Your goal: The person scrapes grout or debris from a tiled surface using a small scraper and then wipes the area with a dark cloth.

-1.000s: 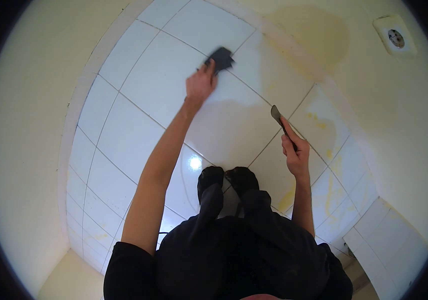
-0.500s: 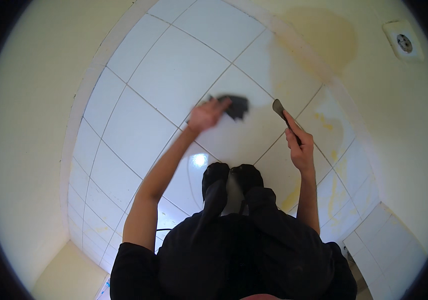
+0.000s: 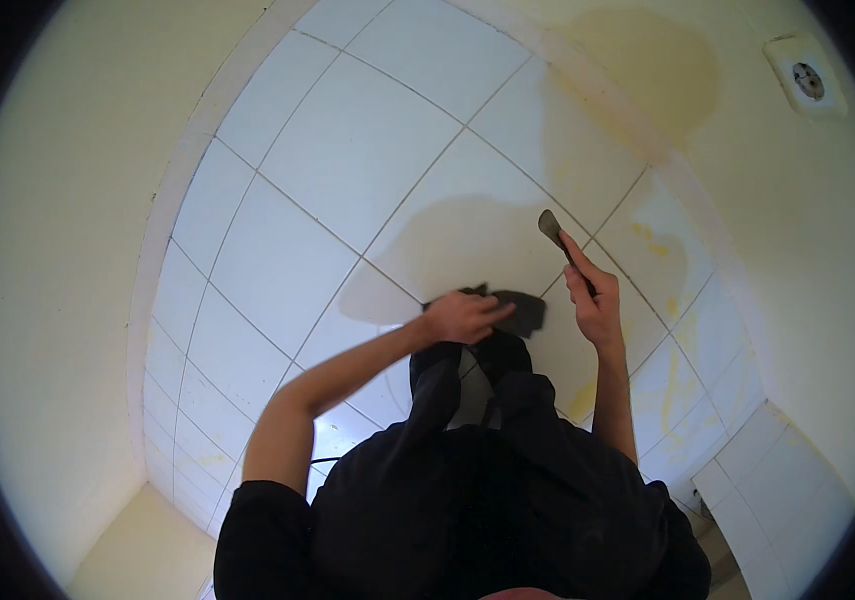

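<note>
My left hand (image 3: 466, 318) presses a dark grey cloth (image 3: 523, 313) onto the white floor tiles, just in front of my dark shoes. The cloth lies bunched under the fingers and sticks out to their right. Held up to the right, my right hand (image 3: 598, 305) is wrapped round a slim dark scraper (image 3: 549, 225) with a flared flat end, which points up and left. The scraper's handle is mostly hidden in the fist. Around the cloth the tiled floor (image 3: 368, 130) carries a darker, wet-looking patch (image 3: 458, 225).
Yellowish smears (image 3: 651, 240) run along the tiles at the right. A tan stain (image 3: 663, 75) marks the lower wall by the skirting, with a socket (image 3: 808, 80) farther right. Cream walls stand close on both sides. A thin black cable (image 3: 325, 460) shows beside my left leg.
My left hand has swept the cloth toward me and to the right, down near my shoes. The right hand with the scraper has barely moved.
</note>
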`<act>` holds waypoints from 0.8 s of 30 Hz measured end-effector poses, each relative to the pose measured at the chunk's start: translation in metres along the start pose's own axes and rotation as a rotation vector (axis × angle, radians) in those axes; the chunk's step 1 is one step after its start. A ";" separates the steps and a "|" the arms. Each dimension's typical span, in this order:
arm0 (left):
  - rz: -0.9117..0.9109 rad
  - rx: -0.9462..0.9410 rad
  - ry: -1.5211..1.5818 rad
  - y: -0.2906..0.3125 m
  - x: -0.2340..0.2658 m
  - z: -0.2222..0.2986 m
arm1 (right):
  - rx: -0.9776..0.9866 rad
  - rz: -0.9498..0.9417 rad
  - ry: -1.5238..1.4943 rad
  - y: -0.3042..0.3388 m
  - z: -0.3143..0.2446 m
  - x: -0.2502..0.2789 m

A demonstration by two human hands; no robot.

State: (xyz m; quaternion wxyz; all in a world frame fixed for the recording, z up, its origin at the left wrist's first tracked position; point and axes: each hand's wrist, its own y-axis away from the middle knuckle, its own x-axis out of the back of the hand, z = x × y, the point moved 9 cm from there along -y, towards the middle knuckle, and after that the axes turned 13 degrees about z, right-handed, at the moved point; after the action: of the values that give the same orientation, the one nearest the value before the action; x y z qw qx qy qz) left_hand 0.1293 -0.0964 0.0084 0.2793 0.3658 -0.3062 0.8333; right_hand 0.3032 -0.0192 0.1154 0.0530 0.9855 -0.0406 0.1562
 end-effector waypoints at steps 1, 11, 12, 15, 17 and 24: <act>-0.045 -0.018 0.013 -0.009 -0.012 0.012 | 0.005 -0.001 0.005 -0.001 -0.005 -0.002; 0.303 0.208 -0.266 -0.035 0.068 -0.106 | 0.096 -0.160 0.163 -0.004 -0.022 -0.019; 0.351 0.286 -0.285 -0.040 0.085 -0.123 | 0.097 -0.161 0.166 -0.001 -0.019 -0.024; 0.407 0.398 -0.358 -0.042 0.111 -0.155 | 0.372 -0.226 0.356 0.022 -0.011 -0.062; 0.422 0.403 -0.344 -0.047 0.109 -0.157 | 0.438 -0.309 0.605 0.044 0.014 -0.085; 0.473 0.446 -0.337 -0.046 0.111 -0.155 | 0.427 -0.413 0.744 0.087 0.044 -0.130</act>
State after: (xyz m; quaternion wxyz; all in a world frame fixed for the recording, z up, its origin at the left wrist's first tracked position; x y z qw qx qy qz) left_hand 0.0292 0.0712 0.0245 -0.0620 0.4690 -0.2348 0.8491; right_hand 0.1851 -0.1027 0.0412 -0.1099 0.8390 0.2108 0.4894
